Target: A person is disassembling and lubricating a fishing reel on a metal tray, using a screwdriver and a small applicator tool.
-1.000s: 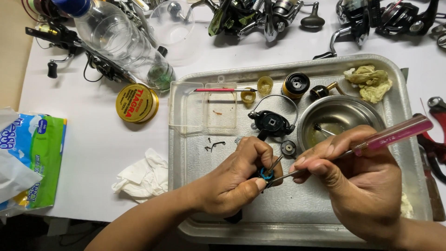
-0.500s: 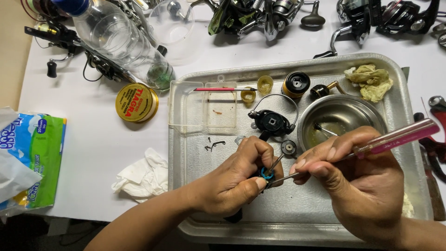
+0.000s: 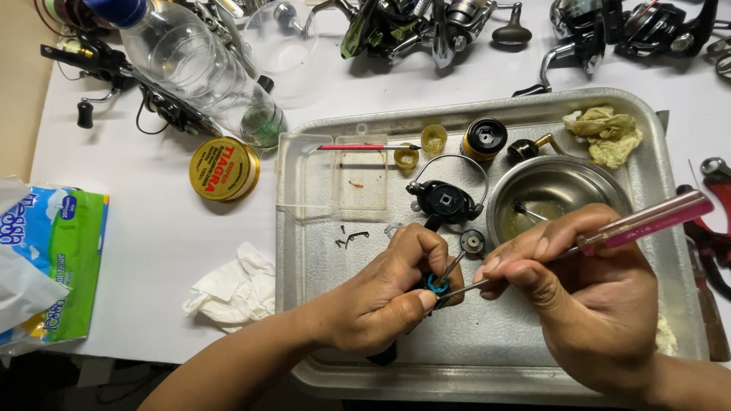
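We saw the left hand pinched shut around a small blue ring, held low in the middle of the frame above the metal tray. The right hand gripped a pink-handled tool like a pen, its thin metal tip touching the ring.

In our judgement the tip could slip off the ring and prick a fingertip, since the grip was tight and the part tiny; the ring might also spring loose among the small loose bits on the tray (easy to lose there).

Outward from the hands sat a black reel body, a steel bowl and a clear plastic box. A round yellow tin with a red printed label lay left of the tray; a green and blue tissue packet sat at the left edge; a clear bottle with a blue cap lay across the upper left.
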